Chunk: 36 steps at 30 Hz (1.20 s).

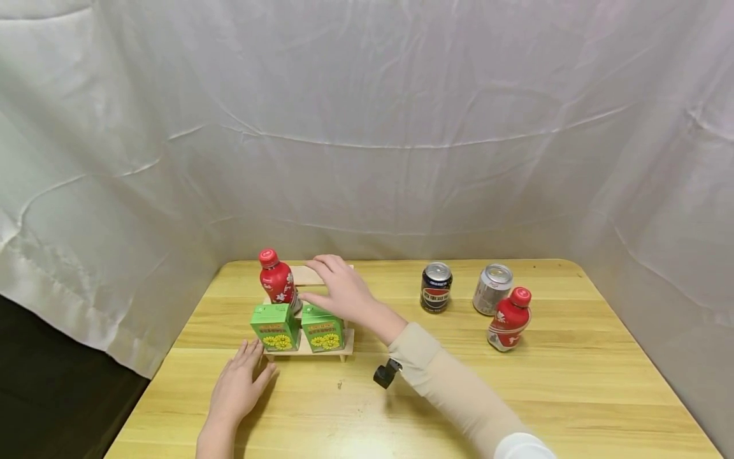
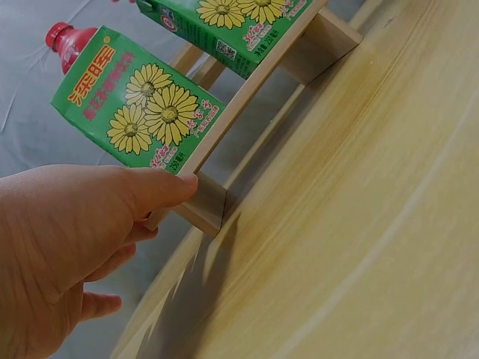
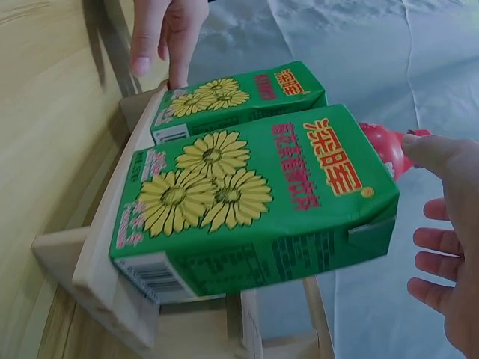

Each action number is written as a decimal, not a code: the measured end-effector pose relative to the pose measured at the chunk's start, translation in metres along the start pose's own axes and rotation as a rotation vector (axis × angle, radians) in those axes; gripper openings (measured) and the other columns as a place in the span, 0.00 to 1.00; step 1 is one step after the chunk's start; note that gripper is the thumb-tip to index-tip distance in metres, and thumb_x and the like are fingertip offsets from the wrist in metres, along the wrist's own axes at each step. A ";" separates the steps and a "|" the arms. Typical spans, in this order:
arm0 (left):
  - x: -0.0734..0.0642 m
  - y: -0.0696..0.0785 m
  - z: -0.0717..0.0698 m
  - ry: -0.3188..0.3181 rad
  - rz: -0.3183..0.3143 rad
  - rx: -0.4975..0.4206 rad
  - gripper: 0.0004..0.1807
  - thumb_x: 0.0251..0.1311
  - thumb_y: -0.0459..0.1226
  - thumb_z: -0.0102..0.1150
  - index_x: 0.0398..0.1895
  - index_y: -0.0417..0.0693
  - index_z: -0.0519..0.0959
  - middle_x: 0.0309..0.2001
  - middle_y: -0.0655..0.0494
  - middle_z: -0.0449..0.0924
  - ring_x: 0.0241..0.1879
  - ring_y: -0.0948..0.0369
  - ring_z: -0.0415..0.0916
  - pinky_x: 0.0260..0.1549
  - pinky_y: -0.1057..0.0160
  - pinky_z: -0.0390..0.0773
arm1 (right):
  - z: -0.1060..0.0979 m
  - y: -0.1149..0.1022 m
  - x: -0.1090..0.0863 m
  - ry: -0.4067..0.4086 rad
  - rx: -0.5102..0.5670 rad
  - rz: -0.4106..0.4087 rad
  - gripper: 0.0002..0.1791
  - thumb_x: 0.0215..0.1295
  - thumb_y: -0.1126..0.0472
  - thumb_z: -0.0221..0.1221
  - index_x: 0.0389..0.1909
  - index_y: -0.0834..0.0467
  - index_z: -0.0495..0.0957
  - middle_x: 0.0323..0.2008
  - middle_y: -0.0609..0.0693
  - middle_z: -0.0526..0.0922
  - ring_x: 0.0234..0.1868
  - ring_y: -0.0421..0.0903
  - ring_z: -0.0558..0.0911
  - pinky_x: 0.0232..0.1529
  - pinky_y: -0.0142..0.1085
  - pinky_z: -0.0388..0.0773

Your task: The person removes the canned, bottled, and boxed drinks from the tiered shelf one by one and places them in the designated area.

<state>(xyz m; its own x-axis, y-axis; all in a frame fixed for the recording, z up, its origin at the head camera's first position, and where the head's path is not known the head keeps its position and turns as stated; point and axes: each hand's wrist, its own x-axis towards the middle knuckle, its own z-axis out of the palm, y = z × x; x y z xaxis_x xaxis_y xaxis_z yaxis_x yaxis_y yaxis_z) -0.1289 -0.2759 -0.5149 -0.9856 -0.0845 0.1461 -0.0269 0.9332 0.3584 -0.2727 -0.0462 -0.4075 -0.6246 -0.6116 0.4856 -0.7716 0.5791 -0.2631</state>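
A small stepped wooden rack (image 1: 348, 344) stands at the left of the table. On its lowest step are two green drink cartons with yellow flowers, a left carton (image 1: 275, 328) and a right carton (image 1: 323, 329). Behind the left one a red bottle (image 1: 277, 280) stands upright on a higher step. My left hand (image 1: 236, 389) is at the rack's front left corner, fingers extended, thumb tip by the shelf edge in the left wrist view. Over the right side of the rack is my right hand (image 1: 344, 290), fingers spread and holding nothing, its thumb near the bottle.
To the right stand a black can (image 1: 436, 288), a silver can (image 1: 492, 290) and a second red bottle (image 1: 509, 320) close in front of the silver one. Pale cloth (image 1: 401, 178) hangs behind the wooden table (image 1: 573, 382). A black wrist device (image 1: 385, 374) sticks out from my right sleeve.
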 end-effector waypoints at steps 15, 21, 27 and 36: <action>0.000 0.000 -0.001 -0.004 -0.001 0.000 0.34 0.67 0.49 0.55 0.69 0.37 0.65 0.72 0.40 0.61 0.74 0.40 0.53 0.69 0.33 0.56 | 0.010 -0.020 0.029 -0.107 0.014 0.075 0.38 0.62 0.34 0.58 0.67 0.51 0.68 0.64 0.48 0.72 0.66 0.46 0.69 0.64 0.41 0.76; 0.000 0.000 -0.002 -0.007 0.004 -0.004 0.34 0.67 0.49 0.55 0.69 0.36 0.65 0.72 0.39 0.61 0.74 0.39 0.53 0.69 0.33 0.56 | 0.013 -0.029 0.038 -0.131 -0.027 0.075 0.37 0.61 0.35 0.60 0.66 0.50 0.69 0.63 0.47 0.73 0.65 0.45 0.71 0.62 0.39 0.78; 0.000 0.000 -0.001 -0.004 0.004 -0.006 0.35 0.67 0.49 0.55 0.69 0.36 0.64 0.72 0.39 0.61 0.74 0.39 0.53 0.69 0.33 0.56 | 0.018 -0.032 0.046 -0.125 -0.046 0.059 0.36 0.60 0.36 0.61 0.65 0.51 0.70 0.60 0.46 0.75 0.61 0.43 0.73 0.60 0.35 0.78; 0.000 -0.001 0.000 -0.001 0.008 -0.002 0.35 0.67 0.49 0.55 0.69 0.36 0.65 0.72 0.39 0.61 0.73 0.39 0.53 0.69 0.33 0.57 | 0.025 -0.033 0.054 -0.155 -0.035 0.074 0.38 0.58 0.36 0.63 0.65 0.51 0.69 0.58 0.45 0.75 0.59 0.42 0.73 0.57 0.34 0.79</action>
<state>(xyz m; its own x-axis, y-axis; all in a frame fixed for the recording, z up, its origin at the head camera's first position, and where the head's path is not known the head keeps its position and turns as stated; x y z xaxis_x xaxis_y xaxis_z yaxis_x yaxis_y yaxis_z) -0.1291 -0.2765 -0.5150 -0.9860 -0.0767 0.1483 -0.0187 0.9332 0.3588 -0.2840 -0.1116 -0.3936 -0.6926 -0.6411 0.3307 -0.7200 0.6425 -0.2623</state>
